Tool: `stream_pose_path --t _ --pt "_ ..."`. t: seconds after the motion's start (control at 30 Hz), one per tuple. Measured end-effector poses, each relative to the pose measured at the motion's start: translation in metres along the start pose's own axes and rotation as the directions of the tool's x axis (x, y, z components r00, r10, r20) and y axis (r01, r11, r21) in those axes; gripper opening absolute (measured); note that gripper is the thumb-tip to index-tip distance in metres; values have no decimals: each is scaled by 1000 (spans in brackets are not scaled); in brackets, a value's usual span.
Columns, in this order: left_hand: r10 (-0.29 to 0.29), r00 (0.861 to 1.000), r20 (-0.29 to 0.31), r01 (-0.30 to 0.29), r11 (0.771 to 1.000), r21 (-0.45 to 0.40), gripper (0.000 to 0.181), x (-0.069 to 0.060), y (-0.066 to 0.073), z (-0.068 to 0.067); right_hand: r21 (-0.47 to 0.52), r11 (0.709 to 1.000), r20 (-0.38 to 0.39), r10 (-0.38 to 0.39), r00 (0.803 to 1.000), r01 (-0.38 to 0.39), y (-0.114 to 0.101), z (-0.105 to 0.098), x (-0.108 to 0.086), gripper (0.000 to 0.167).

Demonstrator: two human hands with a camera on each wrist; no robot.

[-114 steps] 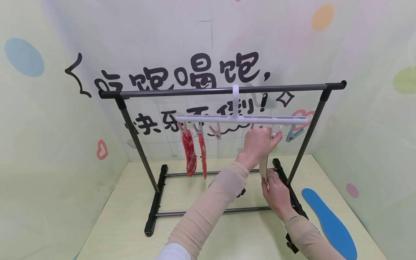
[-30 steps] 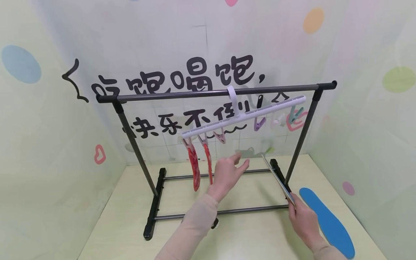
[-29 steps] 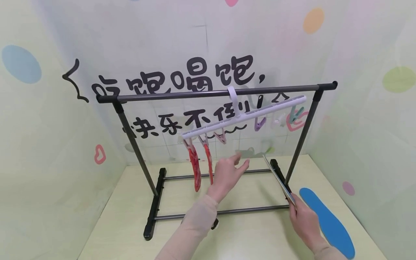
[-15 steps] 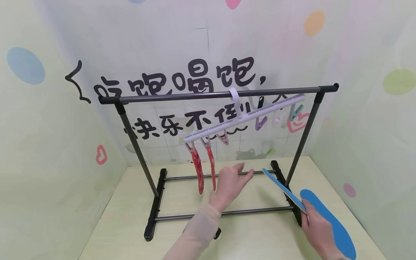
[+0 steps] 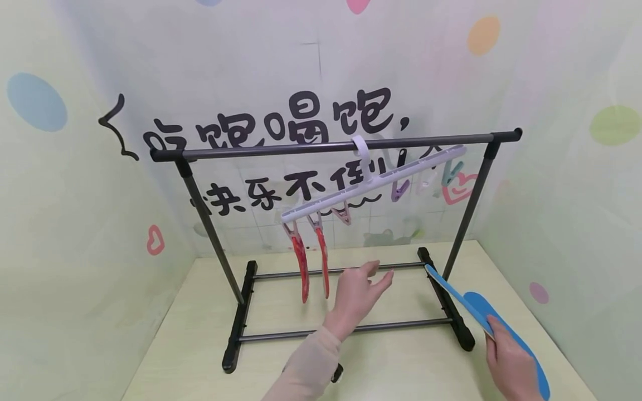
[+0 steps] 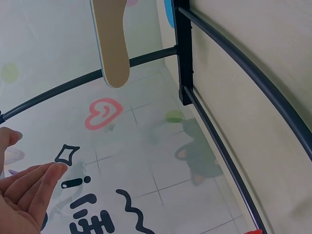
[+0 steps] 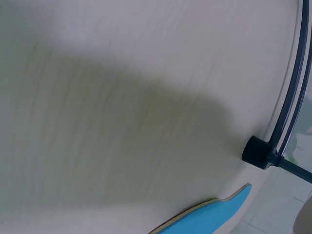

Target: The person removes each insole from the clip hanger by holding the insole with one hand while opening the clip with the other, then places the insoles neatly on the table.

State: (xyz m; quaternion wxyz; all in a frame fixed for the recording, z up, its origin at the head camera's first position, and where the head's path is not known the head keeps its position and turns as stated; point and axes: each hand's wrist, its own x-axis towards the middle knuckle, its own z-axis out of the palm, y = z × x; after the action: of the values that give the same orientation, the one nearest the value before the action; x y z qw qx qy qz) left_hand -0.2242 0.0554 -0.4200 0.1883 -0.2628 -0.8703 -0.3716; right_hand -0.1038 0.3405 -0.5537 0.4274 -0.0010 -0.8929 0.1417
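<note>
My right hand [image 5: 511, 362] grips one end of an insole [image 5: 458, 298], blue on one face and tan on the other; the tan face shows in the left wrist view. Below it, a second blue insole [image 5: 484, 303] lies on the table, partly hidden. My left hand [image 5: 353, 295] is in mid-air with fingers apart, holding nothing. Above it a white clip hanger [image 5: 351, 192] hangs from the rack, its left end lower than its right. Two long red marbled pieces [image 5: 301, 267] hang from its left clips. A pink clip [image 5: 343, 214] and a purple clip [image 5: 399, 191] hold nothing.
A dark metal rack [image 5: 261, 150] stands on the pale table [image 5: 175, 334], with two low crossbars [image 5: 396, 326] between its feet. Patterned walls [image 5: 75, 234] close in the back and both sides. A small black object [image 5: 337, 373] shows beside the left sleeve.
Since the oldest frame, both hands have left the clips and the hanger has tilted. My right hand has drawn the insole down and right, turning its blue face up. The left hand has lowered.
</note>
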Motion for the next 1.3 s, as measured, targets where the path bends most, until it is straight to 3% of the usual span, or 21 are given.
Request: stream_pose_path --t 0.2,0.43,0.8,1.3 --pt "11 1000 -18 -12 999 -35 38 -8 -1 0 -38 999 -24 20 1000 -20 11 -7 -8 31" --pt "54 996 -68 -57 997 -41 33 -14 -1 1 -92 993 7 78 997 -77 24 -17 -14 38" --pt "74 996 -46 -77 996 -46 32 -24 -1 5 -157 975 71 167 983 -155 43 -22 -22 40" --pt "-4 1000 19 5 998 -61 37 -41 -5 8 -296 932 205 277 939 -210 59 -16 -25 45"
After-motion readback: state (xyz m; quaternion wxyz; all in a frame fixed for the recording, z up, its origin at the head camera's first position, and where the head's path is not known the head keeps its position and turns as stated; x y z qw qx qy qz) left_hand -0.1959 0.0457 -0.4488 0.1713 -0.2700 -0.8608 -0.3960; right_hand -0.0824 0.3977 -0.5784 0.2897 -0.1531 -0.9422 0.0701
